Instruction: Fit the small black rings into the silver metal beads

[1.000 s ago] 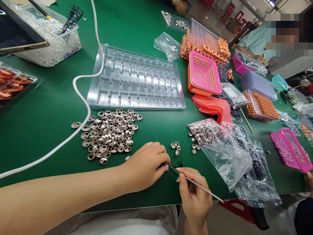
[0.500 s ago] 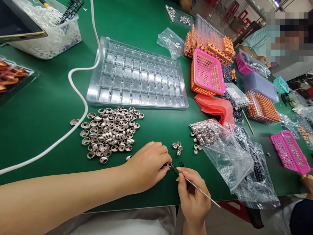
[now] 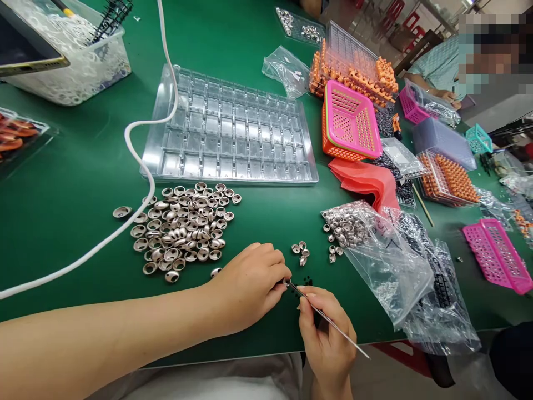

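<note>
My left hand is closed, pinching a small silver metal ring between thumb and fingertips. In my right hand is a thin metal rod, held like a pen. Its upper tip meets the ring at my left fingertips; whether it goes inside cannot be made out. Tiny black pieces lie just beyond my right fingers. A few small silver parts sit a little farther away. Left of my hand spreads a heap of larger silver cup-shaped rings.
Behind the heap lies a clear compartment tray, crossed at its left by a white cable. Plastic bags of small parts, a red cloth and a pink basket stand right. A box of white rings is far left. A co-worker sits opposite.
The view has shifted slightly. The rod's tip stays at the ring, and both hands keep nearly the same pose. Another person's hand by the right-hand pink basket has gone from view.
</note>
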Available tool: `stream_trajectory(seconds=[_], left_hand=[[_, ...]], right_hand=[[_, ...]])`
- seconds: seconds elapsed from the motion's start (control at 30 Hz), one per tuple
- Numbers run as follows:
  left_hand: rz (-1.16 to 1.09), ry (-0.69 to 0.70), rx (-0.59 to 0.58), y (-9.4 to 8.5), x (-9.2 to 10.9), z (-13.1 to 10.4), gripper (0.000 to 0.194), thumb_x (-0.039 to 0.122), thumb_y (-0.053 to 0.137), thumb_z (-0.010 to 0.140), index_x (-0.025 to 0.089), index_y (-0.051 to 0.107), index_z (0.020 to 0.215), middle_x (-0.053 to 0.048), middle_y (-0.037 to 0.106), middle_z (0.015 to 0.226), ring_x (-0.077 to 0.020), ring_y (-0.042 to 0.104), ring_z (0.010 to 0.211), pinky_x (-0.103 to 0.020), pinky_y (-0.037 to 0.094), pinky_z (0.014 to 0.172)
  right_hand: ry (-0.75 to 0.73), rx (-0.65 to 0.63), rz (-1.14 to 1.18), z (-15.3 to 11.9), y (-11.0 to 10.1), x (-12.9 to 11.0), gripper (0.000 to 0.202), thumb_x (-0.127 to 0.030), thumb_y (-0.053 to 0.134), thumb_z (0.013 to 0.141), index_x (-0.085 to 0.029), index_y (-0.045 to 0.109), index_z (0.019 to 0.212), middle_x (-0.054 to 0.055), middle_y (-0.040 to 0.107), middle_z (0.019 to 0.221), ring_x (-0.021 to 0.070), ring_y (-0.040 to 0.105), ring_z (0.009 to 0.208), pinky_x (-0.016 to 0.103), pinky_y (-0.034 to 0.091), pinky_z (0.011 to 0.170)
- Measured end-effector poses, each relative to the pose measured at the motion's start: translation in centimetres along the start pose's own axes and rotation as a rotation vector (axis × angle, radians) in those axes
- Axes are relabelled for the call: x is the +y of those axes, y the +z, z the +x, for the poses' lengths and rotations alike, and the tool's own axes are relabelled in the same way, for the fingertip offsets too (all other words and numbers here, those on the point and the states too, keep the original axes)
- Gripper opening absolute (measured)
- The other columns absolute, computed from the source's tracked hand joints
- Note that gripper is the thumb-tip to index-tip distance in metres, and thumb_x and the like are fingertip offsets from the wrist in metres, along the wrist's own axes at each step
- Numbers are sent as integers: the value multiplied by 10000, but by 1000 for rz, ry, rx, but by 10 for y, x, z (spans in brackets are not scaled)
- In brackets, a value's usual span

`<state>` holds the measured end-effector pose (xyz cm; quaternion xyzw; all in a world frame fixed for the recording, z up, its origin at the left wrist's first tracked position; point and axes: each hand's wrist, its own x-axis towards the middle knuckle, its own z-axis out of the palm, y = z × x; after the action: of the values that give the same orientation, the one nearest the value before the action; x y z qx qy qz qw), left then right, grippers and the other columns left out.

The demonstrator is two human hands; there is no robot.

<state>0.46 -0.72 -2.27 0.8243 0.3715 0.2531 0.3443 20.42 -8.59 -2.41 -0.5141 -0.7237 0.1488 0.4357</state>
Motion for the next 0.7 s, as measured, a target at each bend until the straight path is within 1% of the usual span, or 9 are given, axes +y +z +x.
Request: stream_trajectory(seconds=[0.2, 0.5, 0.6, 0.7], left_hand=[[6, -12, -3, -1, -1, 0, 133, 129, 629, 917, 216, 712, 974, -2, 686, 898, -180, 551, 818, -360, 378, 751], [-9, -78, -112, -16, 8, 6, 130, 148, 627, 947, 197, 728, 1012, -18, 691, 938, -190, 582, 871, -366, 415, 798], [-7, -78, -113, -16, 8, 5, 134, 147, 625, 947, 197, 726, 1019, -20, 691, 945, -189, 584, 867, -369, 421, 800], [-3, -66, -87, -12, 6, 4, 119, 149, 632, 938, 202, 723, 994, -15, 688, 925, -185, 576, 845, -365, 418, 786]], right_hand=[[5, 1, -3, 1, 0, 0, 410, 23, 671, 847, -206, 629, 1184, 80, 779, 1011, 195, 782, 895, 338, 694, 756], [-32, 6, -26, 2, 1, -2, 442, 47, 685, 826, -182, 624, 1199, 91, 769, 1008, 199, 776, 920, 345, 695, 757], [-39, 10, -60, 2, 0, -3, 434, 29, 697, 828, -201, 626, 1189, 76, 769, 992, 206, 779, 919, 359, 696, 755], [-61, 11, -78, 2, 0, -3, 468, 33, 704, 820, -208, 617, 1211, 74, 767, 1005, 207, 778, 926, 363, 697, 755]])
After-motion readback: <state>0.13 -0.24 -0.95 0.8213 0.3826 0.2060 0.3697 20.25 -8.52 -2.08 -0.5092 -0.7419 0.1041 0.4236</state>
